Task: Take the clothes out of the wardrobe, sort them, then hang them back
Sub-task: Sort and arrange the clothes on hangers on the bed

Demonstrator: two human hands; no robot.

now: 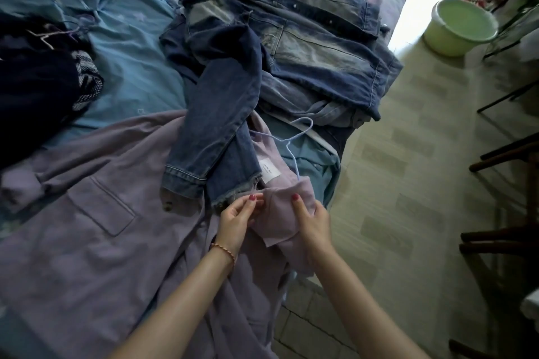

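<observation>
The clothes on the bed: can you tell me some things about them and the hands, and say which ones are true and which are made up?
1. Both hands hold the lilac coat. True: the left hand and the right hand pinch its fabric near the collar.
2. A denim jacket lies on the bed. True.
3. The light blue hanger hangs in a wardrobe. False: it lies on the clothes, its lower end tucked into the coat's collar.
4. The green basin sits on the bed. False: it stands on the floor beside the bed.
5. The left wrist wears a bracelet. True.
</observation>
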